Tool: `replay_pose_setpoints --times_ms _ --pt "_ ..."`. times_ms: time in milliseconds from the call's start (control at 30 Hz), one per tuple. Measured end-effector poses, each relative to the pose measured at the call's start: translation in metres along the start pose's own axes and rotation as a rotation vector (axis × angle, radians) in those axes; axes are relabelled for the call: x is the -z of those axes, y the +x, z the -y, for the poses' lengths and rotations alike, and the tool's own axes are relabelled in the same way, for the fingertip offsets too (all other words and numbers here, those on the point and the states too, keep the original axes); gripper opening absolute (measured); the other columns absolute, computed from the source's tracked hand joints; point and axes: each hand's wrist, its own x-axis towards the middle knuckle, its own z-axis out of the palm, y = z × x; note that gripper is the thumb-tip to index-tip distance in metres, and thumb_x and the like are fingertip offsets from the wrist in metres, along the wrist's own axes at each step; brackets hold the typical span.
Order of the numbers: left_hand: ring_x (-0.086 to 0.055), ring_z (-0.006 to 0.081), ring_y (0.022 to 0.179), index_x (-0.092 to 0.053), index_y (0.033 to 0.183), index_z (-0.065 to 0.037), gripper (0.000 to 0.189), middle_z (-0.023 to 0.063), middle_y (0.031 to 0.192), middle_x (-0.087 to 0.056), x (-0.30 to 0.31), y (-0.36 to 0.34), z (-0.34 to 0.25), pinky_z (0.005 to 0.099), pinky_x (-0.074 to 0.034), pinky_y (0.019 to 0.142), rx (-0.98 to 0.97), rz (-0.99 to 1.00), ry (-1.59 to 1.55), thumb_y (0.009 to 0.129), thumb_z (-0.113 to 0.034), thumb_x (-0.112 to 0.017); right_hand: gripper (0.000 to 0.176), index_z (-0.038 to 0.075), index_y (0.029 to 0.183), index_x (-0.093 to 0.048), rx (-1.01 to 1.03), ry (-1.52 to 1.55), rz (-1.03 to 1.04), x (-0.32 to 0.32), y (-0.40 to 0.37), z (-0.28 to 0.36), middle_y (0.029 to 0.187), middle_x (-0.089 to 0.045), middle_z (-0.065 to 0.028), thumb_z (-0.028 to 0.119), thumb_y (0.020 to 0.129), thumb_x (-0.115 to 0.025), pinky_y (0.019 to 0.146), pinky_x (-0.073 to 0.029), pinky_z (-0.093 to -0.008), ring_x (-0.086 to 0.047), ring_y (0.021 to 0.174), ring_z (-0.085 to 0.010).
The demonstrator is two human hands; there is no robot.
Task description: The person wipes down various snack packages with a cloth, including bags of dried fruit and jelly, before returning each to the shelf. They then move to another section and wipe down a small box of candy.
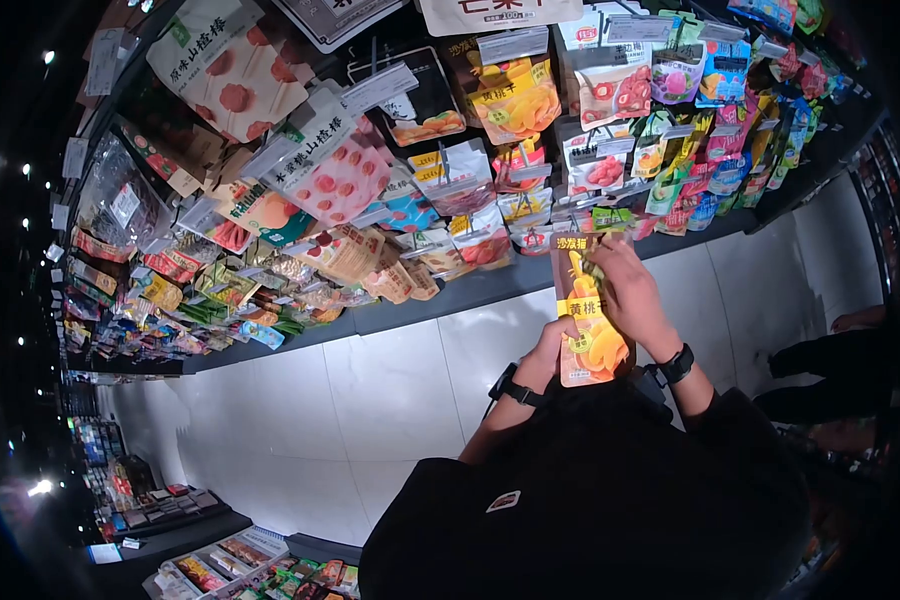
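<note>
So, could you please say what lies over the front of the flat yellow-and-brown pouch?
The right hand covers the upper right of the flat yellow-and-brown pouch; the left hand overlaps its left edge. Any print beneath is hidden.

This is a shop, shown by the rows of hanging snack bags (515, 98), the price tags (513, 44) among them, and the shiny tiled aisle floor (310, 410).

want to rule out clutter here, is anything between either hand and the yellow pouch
Nothing visible is: the left hand touches the pouch directly at its lower left edge, and the right hand directly at its upper right.
</note>
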Motion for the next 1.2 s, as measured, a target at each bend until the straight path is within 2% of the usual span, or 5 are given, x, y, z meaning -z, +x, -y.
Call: replay_pose_setpoints --times_ms 467,633,833,1067,1200 --pt "-0.067 0.0329 0.096 -0.056 0.117 0.003 0.051 0.0179 0.106 -0.066 0.007 0.013 -0.007 0.0425 -0.054 0.091 -0.086 -0.012 -0.150 0.070 -0.013 -0.049 0.039 0.003 0.115 -0.063 0.177 0.098 0.204 -0.006 0.020 0.013 0.120 -0.066 -0.0126 -0.002 0.077 -0.065 0.110 -0.042 -0.0469 -0.056 0.124 -0.0342" --pt "-0.064 0.0370 0.106 -0.049 0.133 0.006 0.070 0.0242 0.122 -0.063 -0.009 0.007 -0.046 0.0441 -0.053 0.095 -0.406 0.009 -0.279 0.070 -0.024 -0.046 0.035 0.006 0.114 -0.066 0.306 0.149 0.347 0.013 -0.012 0.024 0.123 -0.064 -0.0100 -0.001 0.079 -0.064 0.111 -0.043 -0.0447 -0.055 0.126 -0.0305" --pt "-0.064 0.0365 0.106 -0.047 0.134 0.006 0.069 0.0235 0.124 -0.061 -0.028 0.002 -0.060 0.0443 -0.052 0.097 -0.403 0.014 -0.323 0.072 -0.025 -0.046 0.039 0.006 0.119 -0.064 -0.020 0.088 0.102 0.018 -0.014 0.005 0.130 -0.061 -0.0127 -0.002 0.081 -0.064 0.112 -0.040 -0.0493 -0.052 0.130 -0.0357" --pt "-0.064 0.0379 0.110 -0.046 0.135 0.007 0.069 0.0251 0.126 -0.061 0.001 0.020 -0.048 0.0444 -0.052 0.098 -0.345 0.204 -0.349 0.073 -0.023 -0.044 0.041 0.004 0.117 -0.064 0.230 0.151 0.272 0.017 -0.008 0.029 0.124 -0.063 -0.0142 -0.005 0.078 -0.065 0.109 -0.044 -0.0462 -0.055 0.124 -0.0376" --pt "-0.065 0.0326 0.110 -0.049 0.132 0.004 0.056 0.0198 0.125 -0.063 -0.015 0.019 -0.048 0.0426 -0.053 0.098 -0.477 -0.035 -0.286 0.084 -0.025 -0.051 0.042 0.002 0.117 -0.062 -0.054 0.102 0.045 0.035 -0.007 0.003 0.120 -0.062 -0.0155 -0.010 0.077 -0.064 0.099 -0.048 -0.0444 -0.058 0.115 -0.0372"
